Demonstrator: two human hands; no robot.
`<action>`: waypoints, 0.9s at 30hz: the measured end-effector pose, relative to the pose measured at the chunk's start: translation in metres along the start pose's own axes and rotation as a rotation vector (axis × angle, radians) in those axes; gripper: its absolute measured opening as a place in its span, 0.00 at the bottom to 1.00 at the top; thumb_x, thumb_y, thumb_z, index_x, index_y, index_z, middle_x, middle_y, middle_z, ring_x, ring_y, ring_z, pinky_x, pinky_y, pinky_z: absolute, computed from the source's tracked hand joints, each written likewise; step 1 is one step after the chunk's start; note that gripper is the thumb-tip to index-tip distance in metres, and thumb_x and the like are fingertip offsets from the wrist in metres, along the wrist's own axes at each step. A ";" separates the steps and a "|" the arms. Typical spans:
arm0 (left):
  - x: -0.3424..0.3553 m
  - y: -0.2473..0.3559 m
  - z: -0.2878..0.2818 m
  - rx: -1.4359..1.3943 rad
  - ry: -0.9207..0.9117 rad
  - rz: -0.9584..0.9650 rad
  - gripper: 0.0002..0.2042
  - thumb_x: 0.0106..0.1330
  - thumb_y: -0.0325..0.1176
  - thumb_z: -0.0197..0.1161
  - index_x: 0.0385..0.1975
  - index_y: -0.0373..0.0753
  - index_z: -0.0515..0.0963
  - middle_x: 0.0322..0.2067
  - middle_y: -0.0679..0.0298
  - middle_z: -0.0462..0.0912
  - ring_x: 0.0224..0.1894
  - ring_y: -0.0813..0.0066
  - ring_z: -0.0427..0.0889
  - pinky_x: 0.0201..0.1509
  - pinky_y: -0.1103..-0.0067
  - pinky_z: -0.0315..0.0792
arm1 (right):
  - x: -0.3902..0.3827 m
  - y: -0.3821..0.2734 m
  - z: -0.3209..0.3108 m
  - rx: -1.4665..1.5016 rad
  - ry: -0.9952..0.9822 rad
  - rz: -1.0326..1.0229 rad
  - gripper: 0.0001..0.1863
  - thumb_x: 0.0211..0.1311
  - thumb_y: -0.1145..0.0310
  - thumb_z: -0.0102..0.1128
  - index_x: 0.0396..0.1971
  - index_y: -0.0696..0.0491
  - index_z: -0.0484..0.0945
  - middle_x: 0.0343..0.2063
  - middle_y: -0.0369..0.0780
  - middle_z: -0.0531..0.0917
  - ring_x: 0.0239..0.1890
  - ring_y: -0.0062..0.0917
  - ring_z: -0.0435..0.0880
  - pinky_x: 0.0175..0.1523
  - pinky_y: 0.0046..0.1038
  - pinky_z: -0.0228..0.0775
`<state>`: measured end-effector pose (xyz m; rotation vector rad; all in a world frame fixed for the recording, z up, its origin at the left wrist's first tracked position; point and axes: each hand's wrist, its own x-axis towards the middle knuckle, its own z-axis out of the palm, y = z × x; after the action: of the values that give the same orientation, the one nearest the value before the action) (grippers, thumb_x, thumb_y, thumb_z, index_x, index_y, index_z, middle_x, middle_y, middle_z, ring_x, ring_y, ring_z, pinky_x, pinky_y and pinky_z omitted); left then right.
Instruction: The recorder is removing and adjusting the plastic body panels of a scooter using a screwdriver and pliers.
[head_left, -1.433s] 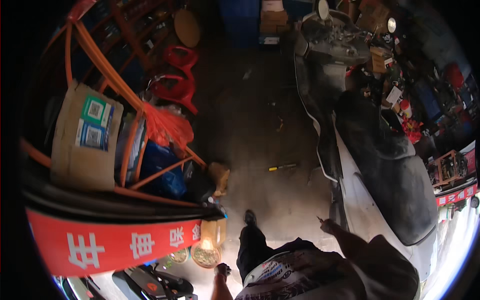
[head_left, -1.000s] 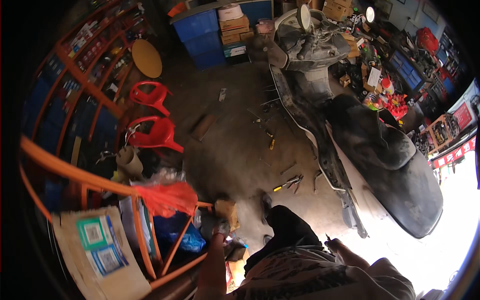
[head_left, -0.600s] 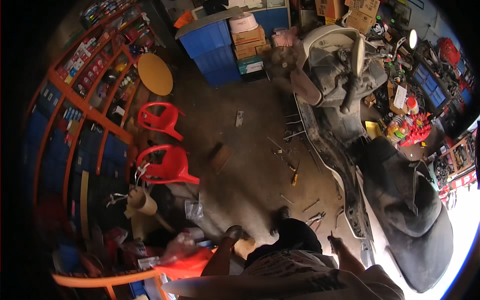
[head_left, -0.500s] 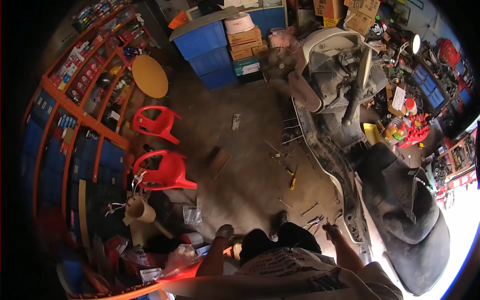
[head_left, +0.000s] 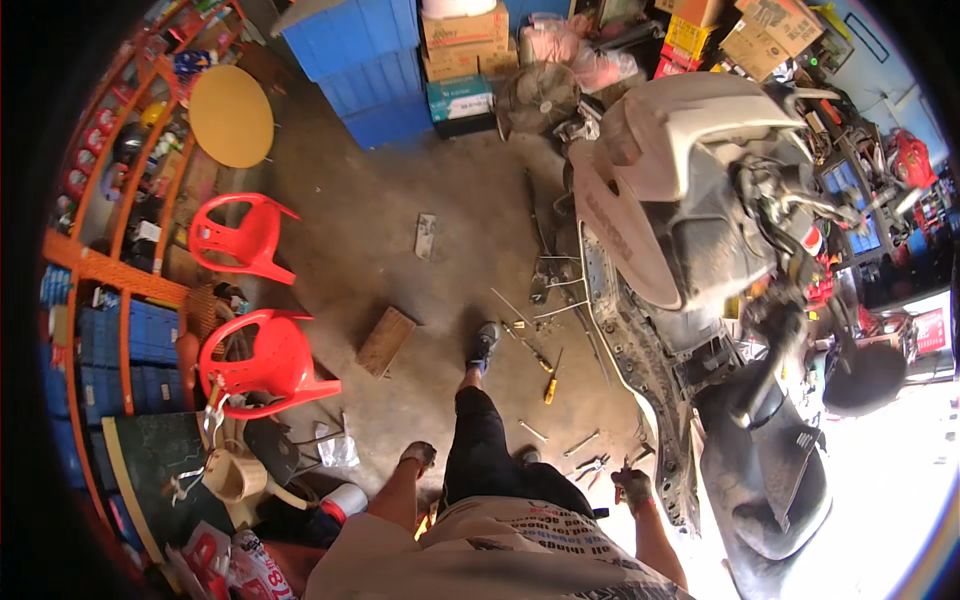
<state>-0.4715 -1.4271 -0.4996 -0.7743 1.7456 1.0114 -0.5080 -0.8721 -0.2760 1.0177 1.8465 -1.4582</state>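
My left hand (head_left: 420, 456) hangs beside my left leg, its fingers curled with no object visible in them. My right hand (head_left: 633, 488) is closed at the right, near the scooter's frame, and a small thin thing sticks out past its fingers, too small to name. Just left of that hand lie pliers (head_left: 596, 464) and a metal rod-like tool (head_left: 582, 443) on the floor. A yellow-handled screwdriver (head_left: 551, 388) lies farther forward. The partly stripped scooter (head_left: 765, 470) stands along my right side, its black seat near and its pale front panel (head_left: 640, 235) farther off.
Two red plastic chairs (head_left: 262, 366) stand at the left before orange shelving (head_left: 125, 275). A brown block (head_left: 386, 341) lies on the floor ahead. Blue bins (head_left: 372, 85) and cardboard boxes (head_left: 466, 40) are stacked at the back. A round yellow tabletop (head_left: 231, 116) is at the far left.
My left foot has stepped forward onto the floor near the tools. The view has shifted, and the scooter's handlebar and front panel appear turned. My right hand stays closed near the scooter.
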 end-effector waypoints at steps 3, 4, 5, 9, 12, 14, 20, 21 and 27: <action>0.058 0.052 -0.047 0.315 0.049 0.021 0.13 0.60 0.37 0.54 0.30 0.37 0.83 0.35 0.52 0.84 0.38 0.60 0.84 0.42 0.67 0.76 | 0.023 -0.045 0.037 0.011 0.045 0.090 0.11 0.46 0.69 0.69 0.19 0.55 0.74 0.17 0.34 0.76 0.18 0.20 0.74 0.21 0.25 0.66; 0.090 0.107 -0.069 0.551 0.106 0.163 0.12 0.61 0.37 0.54 0.33 0.37 0.82 0.39 0.50 0.83 0.41 0.57 0.83 0.45 0.66 0.76 | 0.033 -0.052 0.038 0.065 0.076 0.062 0.11 0.47 0.68 0.68 0.19 0.56 0.74 0.17 0.35 0.76 0.18 0.20 0.74 0.21 0.25 0.67; 0.104 0.137 -0.059 0.769 0.148 0.277 0.13 0.61 0.37 0.54 0.35 0.37 0.82 0.42 0.48 0.81 0.44 0.55 0.82 0.47 0.65 0.76 | 0.045 -0.052 0.044 0.097 0.092 0.070 0.11 0.48 0.68 0.67 0.19 0.57 0.75 0.17 0.35 0.76 0.18 0.21 0.75 0.21 0.25 0.68; 0.191 0.189 -0.103 -0.142 0.150 0.100 0.17 0.63 0.37 0.54 0.50 0.40 0.74 0.40 0.50 0.82 0.44 0.54 0.81 0.46 0.67 0.76 | 0.097 -0.120 0.097 -0.307 0.017 0.253 0.11 0.55 0.67 0.67 0.32 0.57 0.78 0.24 0.36 0.81 0.20 0.18 0.78 0.26 0.21 0.69; 0.273 0.081 -0.207 0.453 0.495 0.033 0.23 0.60 0.42 0.58 0.56 0.43 0.71 0.47 0.49 0.79 0.50 0.51 0.78 0.52 0.62 0.73 | 0.161 -0.119 0.157 -0.163 -0.147 0.188 0.10 0.61 0.66 0.62 0.31 0.58 0.78 0.23 0.36 0.81 0.18 0.16 0.76 0.21 0.19 0.64; 0.330 0.070 -0.227 0.715 0.777 0.094 0.26 0.60 0.44 0.60 0.58 0.41 0.69 0.51 0.48 0.76 0.53 0.52 0.76 0.57 0.64 0.69 | 0.209 -0.134 0.185 -0.160 -0.185 0.273 0.10 0.61 0.66 0.61 0.32 0.58 0.78 0.23 0.37 0.81 0.17 0.16 0.76 0.19 0.19 0.62; 0.439 0.055 -0.315 0.617 0.795 -0.111 0.41 0.63 0.57 0.53 0.67 0.31 0.53 0.64 0.45 0.61 0.67 0.48 0.59 0.69 0.65 0.56 | 0.336 -0.048 0.216 -0.042 -0.242 0.422 0.11 0.63 0.66 0.58 0.42 0.55 0.78 0.20 0.34 0.78 0.17 0.15 0.72 0.20 0.19 0.59; 0.439 0.047 -0.348 0.652 0.852 -0.094 0.42 0.63 0.58 0.53 0.67 0.31 0.52 0.65 0.45 0.59 0.67 0.48 0.58 0.70 0.63 0.55 | 0.353 -0.032 0.224 0.005 -0.261 0.408 0.11 0.63 0.66 0.58 0.42 0.55 0.78 0.20 0.34 0.78 0.17 0.15 0.72 0.20 0.19 0.59; 0.491 0.015 -0.319 0.500 0.638 -0.012 0.33 0.64 0.46 0.54 0.66 0.35 0.57 0.63 0.53 0.63 0.65 0.58 0.61 0.67 0.65 0.58 | 0.447 0.072 0.237 0.104 -0.252 0.315 0.14 0.62 0.74 0.59 0.48 0.56 0.76 0.26 0.34 0.79 0.20 0.14 0.73 0.22 0.18 0.65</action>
<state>-0.7906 -1.7333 -0.8842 -0.8224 2.3987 0.2810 -0.6980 -0.9981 -0.7332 1.0642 1.3765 -1.4269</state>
